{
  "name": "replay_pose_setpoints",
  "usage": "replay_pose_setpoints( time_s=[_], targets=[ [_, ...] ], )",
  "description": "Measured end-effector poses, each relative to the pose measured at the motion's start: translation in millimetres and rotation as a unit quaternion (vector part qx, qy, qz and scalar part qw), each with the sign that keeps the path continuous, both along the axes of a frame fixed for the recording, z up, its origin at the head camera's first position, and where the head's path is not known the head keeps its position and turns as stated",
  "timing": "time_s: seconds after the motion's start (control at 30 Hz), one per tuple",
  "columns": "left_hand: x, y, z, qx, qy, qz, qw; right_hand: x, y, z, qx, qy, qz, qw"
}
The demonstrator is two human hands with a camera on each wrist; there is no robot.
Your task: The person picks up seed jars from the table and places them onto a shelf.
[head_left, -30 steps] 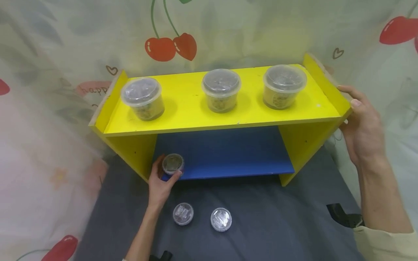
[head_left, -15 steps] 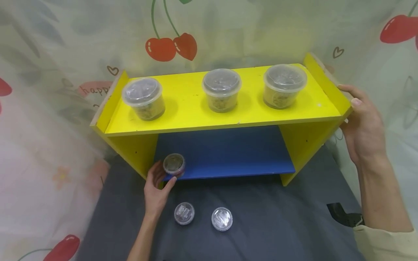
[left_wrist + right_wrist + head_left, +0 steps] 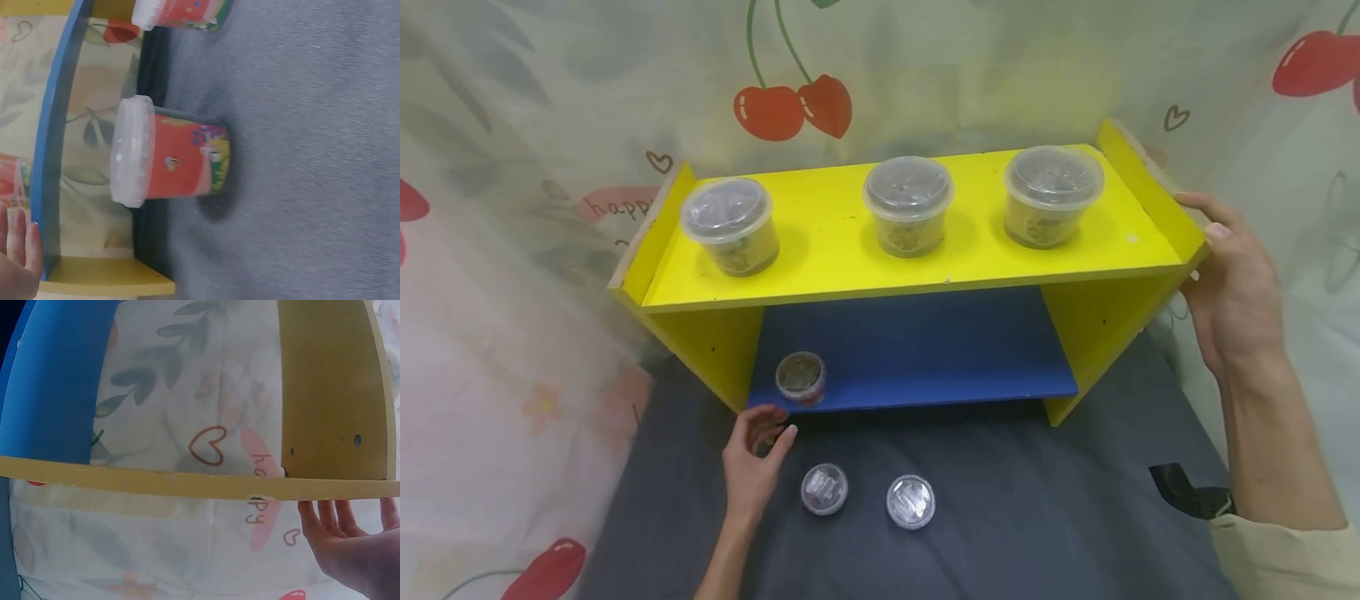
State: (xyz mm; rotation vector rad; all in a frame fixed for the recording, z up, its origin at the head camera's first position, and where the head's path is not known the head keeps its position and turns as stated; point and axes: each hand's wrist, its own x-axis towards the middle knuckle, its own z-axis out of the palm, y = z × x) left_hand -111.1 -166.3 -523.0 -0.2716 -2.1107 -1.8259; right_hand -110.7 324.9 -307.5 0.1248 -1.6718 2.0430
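Observation:
A small round lidded tub [image 3: 801, 377] stands at the left front of the blue lower shelf [image 3: 940, 358]. My left hand [image 3: 754, 462] is just below and left of it, apart from it, fingers loosely bent and holding nothing. In the left wrist view this hand [image 3: 19, 259] is beside the shelf's edge, near the red-printed tub [image 3: 9, 178]. My right hand [image 3: 1240, 292] rests against the outer right side of the yellow shelf unit [image 3: 835, 292]. Its fingers [image 3: 328, 522] press on the side panel [image 3: 187, 481] in the right wrist view.
Three larger clear-lidded tubs stand on the yellow top: left [image 3: 730, 227], middle [image 3: 908, 207] and right [image 3: 1052, 198]. Two small tubs, one left [image 3: 824, 489] and one right [image 3: 911, 502], sit on the grey cloth [image 3: 1000, 517] in front. A printed curtain [image 3: 962, 75] hangs behind.
My left hand has let go of the small tub on the blue shelf and drawn back down and left. The tub stays there. My right hand keeps its place on the side panel.

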Motion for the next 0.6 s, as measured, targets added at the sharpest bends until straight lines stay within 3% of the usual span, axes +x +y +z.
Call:
replay_pose_setpoints(
  time_s=[0.13,0.37,0.6],
  targets=[
    [9.2,0,6.3,-0.013,-0.009,-0.028,0.9995,-0.1,0,-1.1,0.010,-0.001,-0.006,1.000],
    [20.1,-5,-10.0,-0.057,-0.024,-0.089,0.9941,2.3,1,-2.1,0.029,-0.010,-0.026,0.999],
    [24.9,-13,-19.4,-0.111,-0.016,-0.163,0.9802,-1.7,-2,-1.6,0.022,-0.002,-0.019,1.000]
  ],
)
